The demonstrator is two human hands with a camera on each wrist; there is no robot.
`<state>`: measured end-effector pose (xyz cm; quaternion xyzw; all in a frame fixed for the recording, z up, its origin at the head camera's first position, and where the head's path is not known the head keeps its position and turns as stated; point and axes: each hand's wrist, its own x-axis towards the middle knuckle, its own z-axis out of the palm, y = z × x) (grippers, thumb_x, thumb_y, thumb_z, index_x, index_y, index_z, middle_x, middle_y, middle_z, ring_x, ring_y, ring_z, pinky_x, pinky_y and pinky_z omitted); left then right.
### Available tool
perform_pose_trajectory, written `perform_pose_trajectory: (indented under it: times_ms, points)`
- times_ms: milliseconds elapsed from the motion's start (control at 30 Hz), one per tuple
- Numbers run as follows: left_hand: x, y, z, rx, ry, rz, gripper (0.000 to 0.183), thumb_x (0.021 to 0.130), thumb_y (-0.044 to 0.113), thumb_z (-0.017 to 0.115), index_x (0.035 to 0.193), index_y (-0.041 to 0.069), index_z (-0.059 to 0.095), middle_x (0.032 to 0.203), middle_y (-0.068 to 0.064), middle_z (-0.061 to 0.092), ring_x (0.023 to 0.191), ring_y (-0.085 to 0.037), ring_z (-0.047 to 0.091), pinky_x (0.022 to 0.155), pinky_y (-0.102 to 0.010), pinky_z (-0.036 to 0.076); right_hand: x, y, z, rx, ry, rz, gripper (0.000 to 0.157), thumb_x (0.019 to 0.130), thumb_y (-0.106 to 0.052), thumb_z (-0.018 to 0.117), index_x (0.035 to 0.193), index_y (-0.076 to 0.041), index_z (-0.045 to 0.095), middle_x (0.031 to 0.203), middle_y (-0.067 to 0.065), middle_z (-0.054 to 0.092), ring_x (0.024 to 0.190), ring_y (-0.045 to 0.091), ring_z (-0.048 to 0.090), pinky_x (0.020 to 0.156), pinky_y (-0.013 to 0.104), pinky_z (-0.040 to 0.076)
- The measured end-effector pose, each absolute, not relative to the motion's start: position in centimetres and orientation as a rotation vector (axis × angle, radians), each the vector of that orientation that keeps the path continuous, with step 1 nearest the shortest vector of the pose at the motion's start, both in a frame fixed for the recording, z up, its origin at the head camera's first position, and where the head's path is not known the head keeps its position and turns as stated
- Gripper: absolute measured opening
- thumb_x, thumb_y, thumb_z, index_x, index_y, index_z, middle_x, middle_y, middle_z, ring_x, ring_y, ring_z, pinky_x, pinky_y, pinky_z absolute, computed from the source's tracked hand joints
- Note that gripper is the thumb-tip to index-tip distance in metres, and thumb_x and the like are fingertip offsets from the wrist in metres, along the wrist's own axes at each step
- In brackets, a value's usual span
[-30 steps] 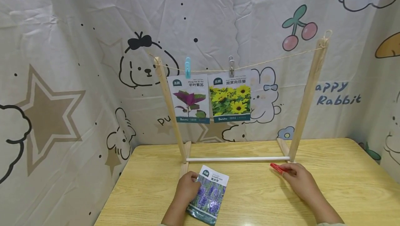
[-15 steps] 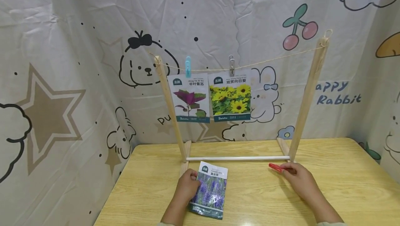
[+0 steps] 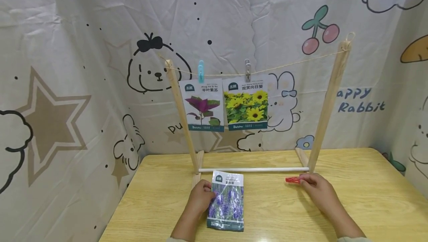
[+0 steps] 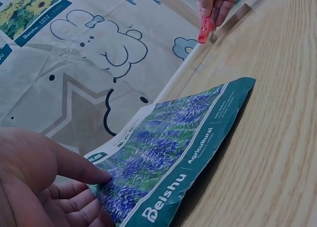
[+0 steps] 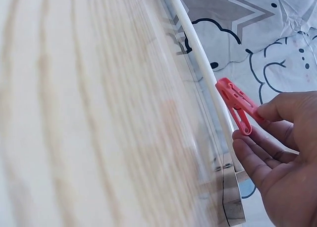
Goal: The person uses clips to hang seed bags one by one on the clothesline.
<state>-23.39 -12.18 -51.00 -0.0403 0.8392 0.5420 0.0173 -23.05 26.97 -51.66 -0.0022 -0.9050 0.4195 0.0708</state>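
My left hand (image 3: 200, 198) pinches the left edge of a lavender seed packet (image 3: 226, 203), thumb on its front and fingers behind. The packet stands nearly upright in front of the wooden rack, picture side toward me. In the left wrist view the thumb presses on the purple-flower print. To the right, my right hand (image 3: 317, 189) holds a red clothespin (image 3: 292, 180) between thumb and fingers by its handle end, its tip pointing left. The right wrist view shows the clothespin (image 5: 237, 104) near the rack's white crossbar (image 5: 200, 53).
Behind the hands stands the wooden rack, with a left post (image 3: 183, 119), a right post (image 3: 329, 108) and a string (image 3: 294, 64). A blue clothespin (image 3: 201, 71) holds a perilla packet (image 3: 202, 106); a grey clothespin (image 3: 247, 70) holds a sunflower packet (image 3: 246, 104). A printed cloth hangs behind the table (image 3: 267, 216).
The lavender packet has gone from tilted to nearly upright and risen slightly in my left hand. My right hand has shifted a little left, and the red clothespin has turned nearly level.
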Motion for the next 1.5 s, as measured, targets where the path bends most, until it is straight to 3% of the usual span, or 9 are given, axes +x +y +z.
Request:
perform_pose_trajectory:
  times_ms: [300,567,833,1500]
  points:
    - [-23.2,-12.2,-50.3,-0.107,2.492,1.807,0.022,0.085,-0.005,0.066,0.104,-0.003,0.055,0.078,-0.002,0.054,0.069,-0.016,0.050,0.063,-0.029,0.044,-23.1,26.9,-51.7,-0.022,-2.703,1.414,0.032,0.103,-0.030,0.059,0.121,-0.005,0.068,0.126,0.015,0.067,0.096,-0.019,0.049,0.083,0.009,0.046]
    - [-23.2,-12.0,-49.9,-0.045,2.444,1.870,0.023,0.085,-0.003,0.068,0.103,-0.003,0.054,0.082,-0.002,0.052,0.074,-0.015,0.050,0.065,-0.027,0.046,-22.9,26.7,-51.4,0.008,-2.599,1.577,0.031,0.104,-0.025,0.057,0.123,-0.001,0.065,0.126,0.018,0.066,0.098,-0.014,0.057,0.082,0.011,0.051]
    - [-23.1,-11.9,-49.5,0.006,2.361,1.940,0.022,0.090,-0.002,0.066,0.108,-0.002,0.053,0.086,-0.002,0.048,0.074,-0.016,0.050,0.068,-0.033,0.049,-22.9,26.6,-51.1,0.046,-2.559,1.563,0.032,0.104,-0.026,0.057,0.123,-0.003,0.065,0.123,0.016,0.067,0.099,-0.010,0.059,0.083,0.019,0.056]
    - [-23.2,-11.7,-49.0,0.043,2.360,1.969,0.029,0.092,0.008,0.070,0.117,-0.005,0.061,0.098,-0.007,0.058,0.083,-0.014,0.059,0.077,-0.037,0.057,-23.0,26.6,-50.9,0.045,-2.466,1.510,0.031,0.102,-0.026,0.061,0.121,-0.002,0.067,0.118,0.016,0.069,0.093,-0.016,0.058,0.077,0.011,0.053]
